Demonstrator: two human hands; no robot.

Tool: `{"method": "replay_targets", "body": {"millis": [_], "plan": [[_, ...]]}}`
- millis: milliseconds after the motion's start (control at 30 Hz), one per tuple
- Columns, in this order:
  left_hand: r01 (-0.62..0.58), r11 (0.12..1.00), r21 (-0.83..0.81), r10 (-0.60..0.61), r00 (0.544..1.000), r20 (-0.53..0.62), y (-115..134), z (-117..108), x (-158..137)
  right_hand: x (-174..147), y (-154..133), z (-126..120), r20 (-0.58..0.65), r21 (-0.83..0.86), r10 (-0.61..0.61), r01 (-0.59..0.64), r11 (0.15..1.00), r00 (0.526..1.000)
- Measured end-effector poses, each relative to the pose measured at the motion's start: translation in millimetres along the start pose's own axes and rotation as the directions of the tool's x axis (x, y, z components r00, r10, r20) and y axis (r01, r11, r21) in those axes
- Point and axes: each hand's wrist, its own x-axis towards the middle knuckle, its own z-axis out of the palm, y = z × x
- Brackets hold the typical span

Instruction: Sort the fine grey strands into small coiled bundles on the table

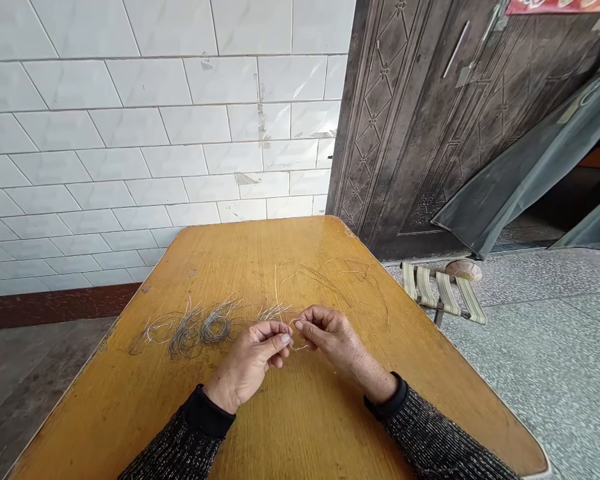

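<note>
Between my two hands runs a thin pale wire, bent into a small loop near the fingertips, with one straight end standing up. My left hand pinches it between thumb and fingers. Just to the right, my right hand is closed on the same wire, thumb against forefinger. Left of my hands lie coiled bundles of grey wire and a looser pale coil. A few loose wire ends show behind my left hand, which hides part of them.
Thin loose strands are spread over the far right of the wooden table. A white tiled wall stands behind it. On the right are a dark carved door, a strap-seat folding stool and a ball.
</note>
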Motion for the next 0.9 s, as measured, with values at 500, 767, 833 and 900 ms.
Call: {"method": "replay_targets", "body": {"millis": [500, 767, 833, 900], "plan": [[-0.058, 0.956, 0.286, 0.073, 0.996, -0.042, -2, 3, 1, -10, -18, -13, 0.428, -0.768, -0.576, 0.617, 0.175, 0.697], [0.056, 0.991, 0.124, -0.052, 0.998, -0.037, -1, 0, 1, -12, -24, -13, 0.431, -0.835, -0.572, 0.549, 0.041, 0.698], [0.04, 0.985, 0.166, -0.037, 0.999, -0.024, 1, 1, -1, -13, -24, -13, 0.457, -0.822, -0.576, 0.569, 0.017, 0.678], [0.011, 0.973, 0.23, -0.01, 1.0, -0.004, 3, 3, -2, -13, -24, -13, 0.502, -0.799, -0.56, 0.601, -0.01, 0.658]]}}
